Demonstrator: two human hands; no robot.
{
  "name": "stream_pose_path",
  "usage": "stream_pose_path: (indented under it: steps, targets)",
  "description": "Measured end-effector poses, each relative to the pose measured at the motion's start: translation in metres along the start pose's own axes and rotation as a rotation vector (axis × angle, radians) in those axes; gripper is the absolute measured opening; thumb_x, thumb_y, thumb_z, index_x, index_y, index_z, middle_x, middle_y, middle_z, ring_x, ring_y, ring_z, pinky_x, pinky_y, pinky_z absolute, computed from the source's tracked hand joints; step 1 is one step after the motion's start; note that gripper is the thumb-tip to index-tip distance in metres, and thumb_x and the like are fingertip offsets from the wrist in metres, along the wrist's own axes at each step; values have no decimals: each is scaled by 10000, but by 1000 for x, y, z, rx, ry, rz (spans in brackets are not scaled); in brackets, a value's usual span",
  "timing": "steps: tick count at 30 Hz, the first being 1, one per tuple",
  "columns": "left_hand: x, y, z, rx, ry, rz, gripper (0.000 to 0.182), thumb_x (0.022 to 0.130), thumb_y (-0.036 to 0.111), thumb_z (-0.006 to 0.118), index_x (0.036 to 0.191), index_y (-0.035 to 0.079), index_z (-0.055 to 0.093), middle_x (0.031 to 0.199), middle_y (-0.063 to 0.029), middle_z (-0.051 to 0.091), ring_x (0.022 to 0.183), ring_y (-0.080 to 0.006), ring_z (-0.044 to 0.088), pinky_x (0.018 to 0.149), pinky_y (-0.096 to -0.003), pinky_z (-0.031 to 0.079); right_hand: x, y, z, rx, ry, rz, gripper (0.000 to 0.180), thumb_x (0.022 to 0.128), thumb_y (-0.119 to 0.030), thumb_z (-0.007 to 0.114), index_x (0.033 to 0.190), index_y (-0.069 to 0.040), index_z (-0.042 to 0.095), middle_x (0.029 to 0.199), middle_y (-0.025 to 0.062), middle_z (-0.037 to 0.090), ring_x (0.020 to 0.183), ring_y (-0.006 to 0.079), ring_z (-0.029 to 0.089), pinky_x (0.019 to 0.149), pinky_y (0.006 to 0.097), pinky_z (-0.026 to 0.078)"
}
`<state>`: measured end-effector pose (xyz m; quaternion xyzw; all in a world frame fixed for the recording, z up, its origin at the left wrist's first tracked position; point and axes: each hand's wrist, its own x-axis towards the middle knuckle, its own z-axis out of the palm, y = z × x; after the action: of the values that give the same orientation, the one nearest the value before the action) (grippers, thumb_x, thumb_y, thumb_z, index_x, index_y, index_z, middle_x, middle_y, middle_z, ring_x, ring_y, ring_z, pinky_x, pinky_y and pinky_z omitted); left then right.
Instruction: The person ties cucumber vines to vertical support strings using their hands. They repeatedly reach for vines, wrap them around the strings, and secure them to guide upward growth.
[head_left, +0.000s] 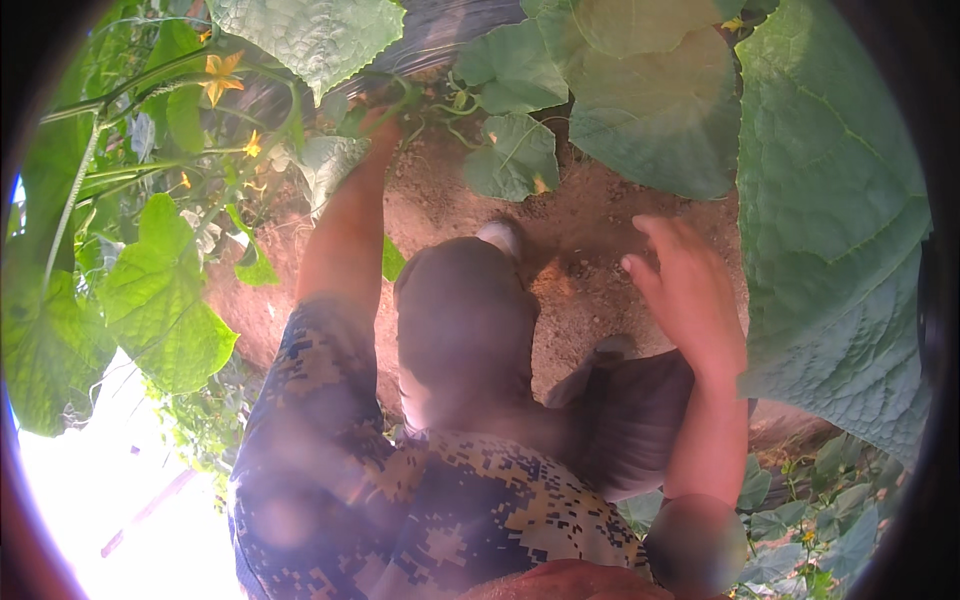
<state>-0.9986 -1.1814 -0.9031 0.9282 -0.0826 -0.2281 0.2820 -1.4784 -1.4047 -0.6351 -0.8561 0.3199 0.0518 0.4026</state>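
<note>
My left arm stretches forward to the base of the cucumber vines, where my left hand (384, 124) is mostly hidden by leaves and a green stem (409, 97). Whether its fingers grip anything cannot be made out. A pale, drooping cucumber leaf (330, 166) hangs against that forearm. Over the bare soil (570, 307) on the right, my right hand (686, 289) is held with its fingers apart and a little bent, holding nothing. A large cucumber leaf (825, 240) is close beside it. Small vine leaves (516, 156) lie low over the soil between both hands.
Vine stems (154, 79) with yellow flowers (221, 77) and broad leaves (161, 300) crowd the left. Shiny plastic sheeting (442, 34) shows at the top. My bent knee (465, 315) and a shoe (501, 236) are in the middle. More plants (817, 517) grow lower right.
</note>
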Motion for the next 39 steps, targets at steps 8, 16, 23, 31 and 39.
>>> stream_pose_path:
  steps: [8, 16, 23, 31, 39]
  targets:
    - [-8, 8, 13, -575, -42, -304, 166, 1024, 219, 552, 989, 65, 603, 743, -36, 613, 589, -141, 590, 447, -281, 443, 5, 7, -3, 0, -6, 51, 362, 865, -140, 700, 1203, -41, 614, 1057, 173, 648, 932, 354, 653, 813, 460, 510]
    - [-12, 23, -2, -850, -732, -237, 198, 994, 197, 602, 1141, 68, 634, 867, -43, 659, 661, -143, 618, 558, -323, 540, 6, 32, 10, 36, 141, -23, 389, 854, -122, 705, 1223, -46, 612, 1079, 182, 656, 956, 358, 656, 820, 456, 512]
    - [-11, 38, -1, -739, -907, -270, 478, 954, 261, 685, 1367, 63, 549, 1202, -54, 633, 955, -159, 651, 836, -318, 592, 13, 33, 0, -12, 33, 60, 404, 854, -102, 709, 1238, -34, 605, 1090, 189, 654, 972, 344, 665, 831, 442, 522]
    - [18, -16, 35, -3, -797, 584, 475, 916, 349, 708, 1263, 53, 579, 1094, -100, 668, 963, -279, 663, 838, -435, 556, 17, 29, -3, 35, -23, 187, 439, 839, -135, 742, 1246, -41, 606, 1084, 165, 650, 954, 350, 642, 831, 447, 515]
    - [2, -43, 62, -872, -540, -470, 224, 1021, 212, 546, 1147, 56, 646, 956, -121, 702, 788, -244, 689, 704, -370, 621, 20, 32, -8, 31, 11, 124, 406, 873, -70, 700, 1263, -12, 604, 1053, 185, 674, 898, 291, 679, 775, 396, 539]
